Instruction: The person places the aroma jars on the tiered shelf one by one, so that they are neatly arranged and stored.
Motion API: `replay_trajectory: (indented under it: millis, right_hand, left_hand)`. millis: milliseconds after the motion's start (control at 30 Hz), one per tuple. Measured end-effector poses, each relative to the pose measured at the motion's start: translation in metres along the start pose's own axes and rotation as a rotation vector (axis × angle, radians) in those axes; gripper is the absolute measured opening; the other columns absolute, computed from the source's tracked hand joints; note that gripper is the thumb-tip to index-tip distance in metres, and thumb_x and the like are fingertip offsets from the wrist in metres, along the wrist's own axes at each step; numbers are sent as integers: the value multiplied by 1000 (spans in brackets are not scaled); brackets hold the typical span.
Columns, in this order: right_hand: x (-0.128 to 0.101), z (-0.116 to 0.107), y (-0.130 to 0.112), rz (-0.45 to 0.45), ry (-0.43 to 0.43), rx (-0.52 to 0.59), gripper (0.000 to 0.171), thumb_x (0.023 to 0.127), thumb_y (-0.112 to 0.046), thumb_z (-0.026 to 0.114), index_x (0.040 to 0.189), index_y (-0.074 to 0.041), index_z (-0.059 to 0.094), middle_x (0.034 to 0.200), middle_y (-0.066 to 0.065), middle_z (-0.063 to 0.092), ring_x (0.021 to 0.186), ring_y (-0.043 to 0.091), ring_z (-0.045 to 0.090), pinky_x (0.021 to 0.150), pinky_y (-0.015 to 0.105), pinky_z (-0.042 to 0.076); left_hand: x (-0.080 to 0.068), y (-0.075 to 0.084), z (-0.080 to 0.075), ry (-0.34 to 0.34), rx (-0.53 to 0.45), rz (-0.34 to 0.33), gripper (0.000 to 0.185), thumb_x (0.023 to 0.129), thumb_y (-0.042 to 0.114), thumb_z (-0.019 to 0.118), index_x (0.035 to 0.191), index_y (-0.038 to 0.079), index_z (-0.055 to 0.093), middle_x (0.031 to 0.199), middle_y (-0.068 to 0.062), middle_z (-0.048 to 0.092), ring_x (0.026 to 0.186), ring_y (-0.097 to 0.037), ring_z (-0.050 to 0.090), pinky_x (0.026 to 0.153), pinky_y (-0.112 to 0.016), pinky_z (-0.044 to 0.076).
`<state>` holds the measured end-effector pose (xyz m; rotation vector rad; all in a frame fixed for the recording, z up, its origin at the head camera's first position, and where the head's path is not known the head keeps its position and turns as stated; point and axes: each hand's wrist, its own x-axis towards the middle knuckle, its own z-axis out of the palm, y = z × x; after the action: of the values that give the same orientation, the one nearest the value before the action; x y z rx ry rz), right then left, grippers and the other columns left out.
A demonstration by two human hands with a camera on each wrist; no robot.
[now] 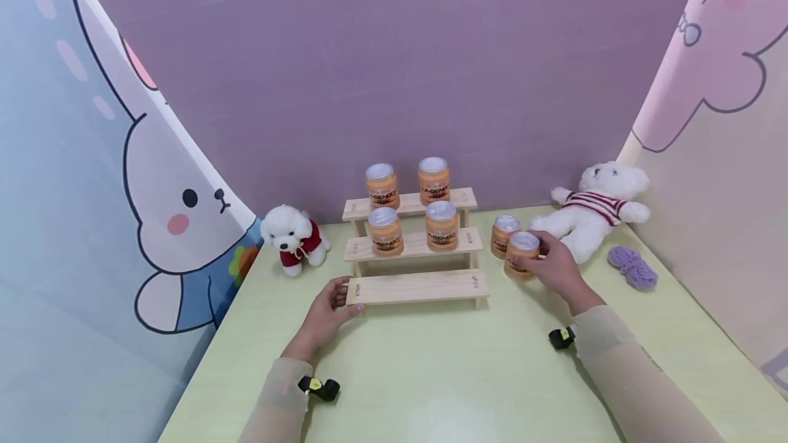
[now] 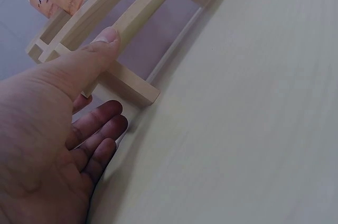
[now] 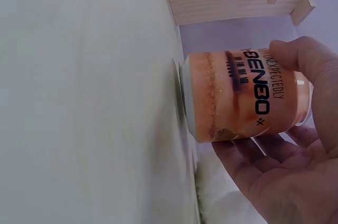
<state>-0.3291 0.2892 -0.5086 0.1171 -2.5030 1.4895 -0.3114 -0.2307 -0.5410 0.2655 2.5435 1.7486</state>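
Note:
A three-tier wooden display stand (image 1: 418,287) stands on the table. My left hand (image 1: 327,309) holds the left end of its lowest step, the thumb (image 2: 108,36) on the board and the other fingers curled beside the leg. On the right, my right hand (image 1: 557,265) grips a clear-lidded jar (image 1: 522,256) with an orange label, thumb on one side and fingers on the other. Its base is at or just above the tabletop; I cannot tell which. A matching jar (image 1: 505,232) stands right behind it. Two such jars are on the top step and two on the middle one.
A white plush dog (image 1: 289,231) in red sits left of the stand. To the right, a white teddy bear (image 1: 597,205) in a striped sweater lies near a purple yarn bundle (image 1: 633,267). Behind the table hangs a purple curtain (image 1: 394,74).

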Motion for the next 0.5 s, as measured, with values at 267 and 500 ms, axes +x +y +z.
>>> replay_trajectory:
  millis: [267,500]
  right_hand:
    - [1,-9,-10,-8,-1,7,69,93,-24,82,149,1,49,135,27,60,120,39,57,81,18,50]
    - [-2,-13,-24,-21,-1,18,67,93,-21,81,149,-2,50,137,27,59,120,39,57,78,18,51]
  left_hand:
    - [0,-1,-1,-1,-8,5,75,87,26,89,150,14,50,127,-8,63,115,-24,61,105,-43,48]
    - [1,-3,-1,0,5,5,74,88,27,88,150,15,49,127,-8,63,115,-24,61,103,-39,49]
